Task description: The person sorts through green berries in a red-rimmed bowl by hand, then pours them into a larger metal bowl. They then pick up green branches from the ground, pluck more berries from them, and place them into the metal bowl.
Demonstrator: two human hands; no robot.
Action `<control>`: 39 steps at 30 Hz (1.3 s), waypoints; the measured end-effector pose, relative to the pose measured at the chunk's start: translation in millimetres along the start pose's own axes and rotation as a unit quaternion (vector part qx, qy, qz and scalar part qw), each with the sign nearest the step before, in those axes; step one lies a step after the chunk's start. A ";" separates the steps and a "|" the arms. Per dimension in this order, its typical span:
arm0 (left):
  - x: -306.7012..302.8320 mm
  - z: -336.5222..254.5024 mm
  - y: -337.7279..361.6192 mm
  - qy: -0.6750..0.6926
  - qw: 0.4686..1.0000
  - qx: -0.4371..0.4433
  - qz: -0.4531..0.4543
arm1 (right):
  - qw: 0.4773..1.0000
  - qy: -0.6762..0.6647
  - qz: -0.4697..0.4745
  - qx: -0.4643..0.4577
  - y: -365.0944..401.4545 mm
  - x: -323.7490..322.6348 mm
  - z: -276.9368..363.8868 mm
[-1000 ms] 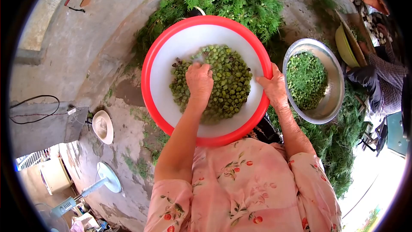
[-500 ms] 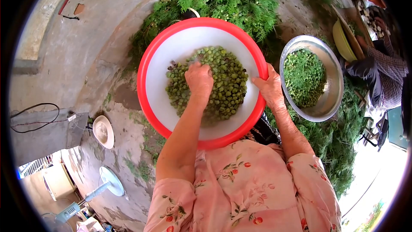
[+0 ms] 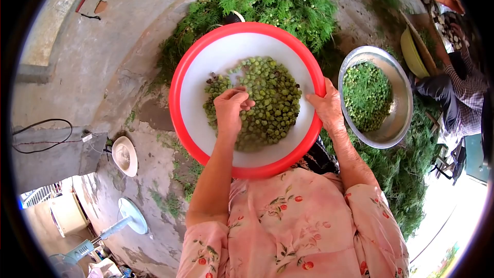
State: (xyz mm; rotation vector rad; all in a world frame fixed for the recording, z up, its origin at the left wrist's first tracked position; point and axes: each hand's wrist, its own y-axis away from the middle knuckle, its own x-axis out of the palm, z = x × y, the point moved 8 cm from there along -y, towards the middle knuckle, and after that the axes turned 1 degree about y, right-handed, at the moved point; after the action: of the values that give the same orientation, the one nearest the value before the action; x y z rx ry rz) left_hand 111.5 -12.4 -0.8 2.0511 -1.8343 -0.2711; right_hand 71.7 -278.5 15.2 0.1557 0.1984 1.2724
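Observation:
A red-rimmed white basin sits on my lap, holding a heap of small green seed pods. My left hand rests on the left part of the heap, fingers curled and pinched together over some pods. My right hand grips the basin's right rim, thumb inside. My arms wear short pink floral sleeves.
A steel bowl of green pods stands to the right. Leafy green branches lie behind the basin and at right. Another person in a checked shirt sits at far right beside a yellow bowl. Concrete ground, a fan and a small dish lie to the left.
My left hand has drawn back toward me across the pods and curled its fingers closed. The right hand has kept its hold on the rim.

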 end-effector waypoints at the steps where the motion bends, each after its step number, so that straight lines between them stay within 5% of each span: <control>1: -0.5 0.1 2.1 0.038 0.999 -0.007 0.004 | 1.000 0.000 -0.001 0.003 1.2 0.2 1.6; 9: -3.5 15.8 7.7 0.234 0.970 -0.068 0.021 | 0.999 0.046 0.017 0.017 -1.3 0.5 -1.0; 15: -18.2 22.4 5.4 0.098 0.994 -0.047 0.001 | 1.000 0.026 0.004 0.007 0.6 0.8 2.2; 33: -14.9 33.2 11.4 0.234 0.968 -0.083 -0.044 | 0.998 0.057 0.008 0.018 -2.3 0.7 -2.9; 39: -11.5 28.1 16.3 0.172 0.982 -0.074 -0.032 | 0.997 0.069 0.012 0.013 -1.3 0.7 -1.5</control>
State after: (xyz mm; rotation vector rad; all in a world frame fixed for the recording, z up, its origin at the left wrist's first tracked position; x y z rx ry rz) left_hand 84.4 -6.5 -21.1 1.9171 -1.4969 -0.0597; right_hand 72.7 -278.2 13.4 0.0930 0.3327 1.3054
